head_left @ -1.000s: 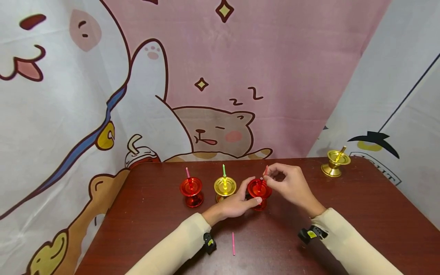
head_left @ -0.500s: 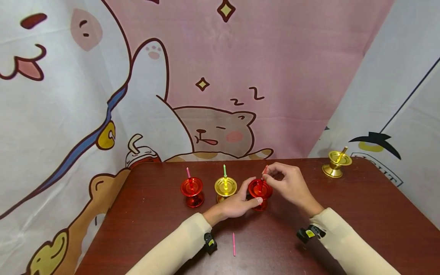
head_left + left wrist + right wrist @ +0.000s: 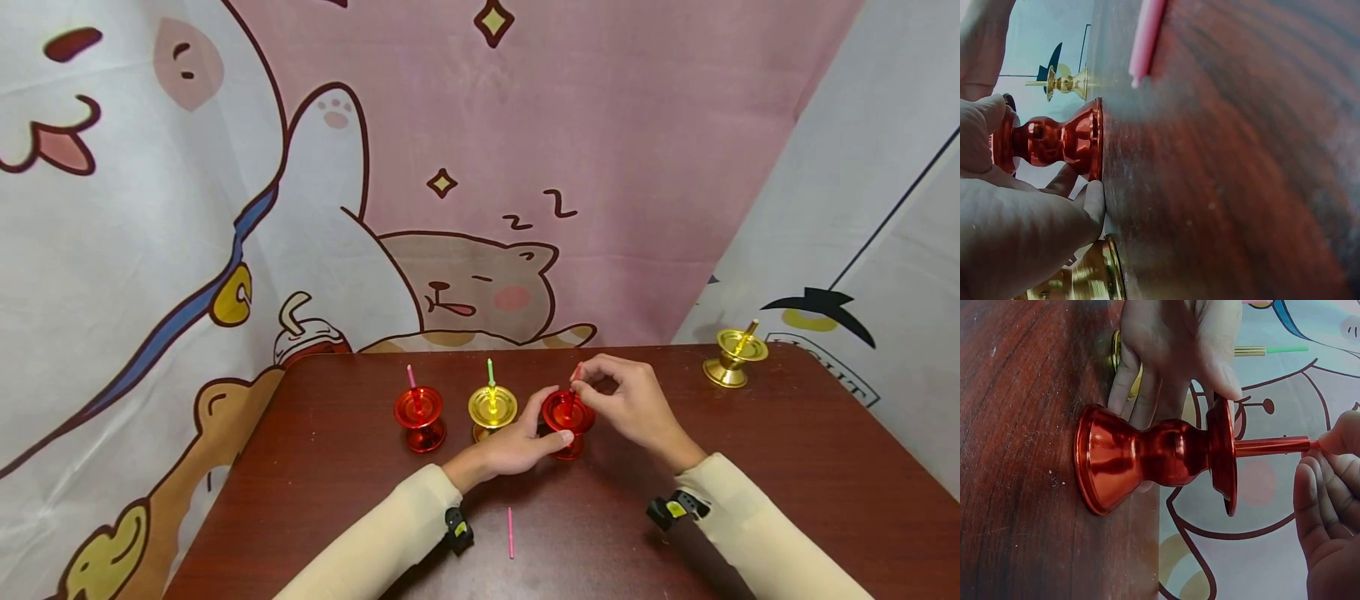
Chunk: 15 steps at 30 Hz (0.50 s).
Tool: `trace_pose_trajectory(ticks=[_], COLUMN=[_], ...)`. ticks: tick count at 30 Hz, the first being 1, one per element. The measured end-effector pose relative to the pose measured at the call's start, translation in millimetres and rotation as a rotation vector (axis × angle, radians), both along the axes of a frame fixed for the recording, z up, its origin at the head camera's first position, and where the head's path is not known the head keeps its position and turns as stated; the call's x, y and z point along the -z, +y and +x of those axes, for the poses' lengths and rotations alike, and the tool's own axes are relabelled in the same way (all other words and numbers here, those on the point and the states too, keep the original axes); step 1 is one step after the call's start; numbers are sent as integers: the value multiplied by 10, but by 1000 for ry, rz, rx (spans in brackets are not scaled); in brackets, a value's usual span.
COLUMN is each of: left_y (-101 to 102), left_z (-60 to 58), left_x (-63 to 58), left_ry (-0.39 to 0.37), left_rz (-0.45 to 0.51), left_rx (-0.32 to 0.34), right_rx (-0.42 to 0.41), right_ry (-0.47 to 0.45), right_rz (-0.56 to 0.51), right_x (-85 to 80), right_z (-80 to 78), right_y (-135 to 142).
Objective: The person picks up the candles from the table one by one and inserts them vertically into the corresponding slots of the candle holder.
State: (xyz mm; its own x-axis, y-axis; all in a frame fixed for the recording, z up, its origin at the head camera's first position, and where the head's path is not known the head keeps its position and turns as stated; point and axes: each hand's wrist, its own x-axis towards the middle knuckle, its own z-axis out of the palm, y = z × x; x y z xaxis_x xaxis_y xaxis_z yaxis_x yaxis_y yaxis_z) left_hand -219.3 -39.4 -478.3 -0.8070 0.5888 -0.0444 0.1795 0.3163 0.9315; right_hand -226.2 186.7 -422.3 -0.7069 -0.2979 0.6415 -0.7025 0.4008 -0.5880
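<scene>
In the head view my left hand (image 3: 517, 446) holds a red metal candle holder (image 3: 567, 414) from its left side, thumb at the dish's rim. The right wrist view shows the holder (image 3: 1172, 453) upright on the table, left fingers behind its stem. My right hand (image 3: 633, 408) pinches a slim red candle (image 3: 577, 370) between thumb and fingertips. The candle's lower end (image 3: 1315, 444) meets the top of the holder's tube (image 3: 1272, 447); how deep it sits cannot be seen. A loose pink candle (image 3: 511, 533) lies on the table nearer to me.
Left of my hands stand a gold holder (image 3: 492, 407) with a green candle (image 3: 491, 372) and a red holder (image 3: 418, 408) with a pink candle (image 3: 411, 377). A gold holder (image 3: 726, 367) stands far right, near the table's back edge. A cartoon-printed cloth (image 3: 637, 167) hangs behind.
My right hand has brought the red candle slightly left and down, from beside the tube to its top. My left hand keeps its hold on the red candle holder.
</scene>
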Motion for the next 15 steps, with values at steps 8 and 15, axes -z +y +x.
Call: trace_pose_trajectory(ticks=[8, 15], left_y=[-2, 12], left_z=[-28, -38], left_x=[49, 63], left_ry=[7, 7], left_rz=[14, 1], left_rx=[9, 0], right_rx=[-14, -6], right_ry=[21, 12], right_rz=[29, 47], right_x=[0, 11], right_z=[-16, -18], right_y=[-14, -5])
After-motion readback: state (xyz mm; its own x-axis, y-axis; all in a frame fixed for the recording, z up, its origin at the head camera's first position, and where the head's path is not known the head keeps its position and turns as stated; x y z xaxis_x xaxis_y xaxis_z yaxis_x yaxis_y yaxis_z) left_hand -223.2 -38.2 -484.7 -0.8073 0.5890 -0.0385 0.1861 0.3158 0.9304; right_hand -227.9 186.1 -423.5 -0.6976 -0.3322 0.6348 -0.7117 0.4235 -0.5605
